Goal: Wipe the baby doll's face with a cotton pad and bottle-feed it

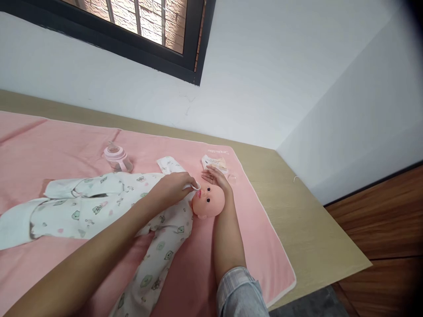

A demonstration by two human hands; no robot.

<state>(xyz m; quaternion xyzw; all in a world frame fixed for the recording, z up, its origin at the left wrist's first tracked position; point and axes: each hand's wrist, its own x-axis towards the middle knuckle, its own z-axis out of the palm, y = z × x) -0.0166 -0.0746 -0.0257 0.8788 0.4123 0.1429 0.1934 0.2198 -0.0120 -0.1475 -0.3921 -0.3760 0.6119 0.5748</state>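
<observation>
A baby doll [211, 203] lies on its back in printed white pyjamas [99, 204], its head toward the right. My left hand [176, 187] reaches over the doll's chest. Its thumb and fingers pinch a small white cloth [195, 186] against the doll's mouth. I cannot tell whether this is a loose wipe or part of the clothing. My right hand [214, 176] lies beyond the doll's head with fingers stretched out and apart, and that forearm runs close along the crown. A small white and peach packet [214, 163] is right behind my right fingers.
A pink baby bottle [118, 157] stands beyond the doll's legs. The pink blanket [257, 246] covers much of the wooden table [304, 229]. White walls and a dark-framed window [191, 66] border the far side. A small white hook-like item [295, 178] is near the right wall.
</observation>
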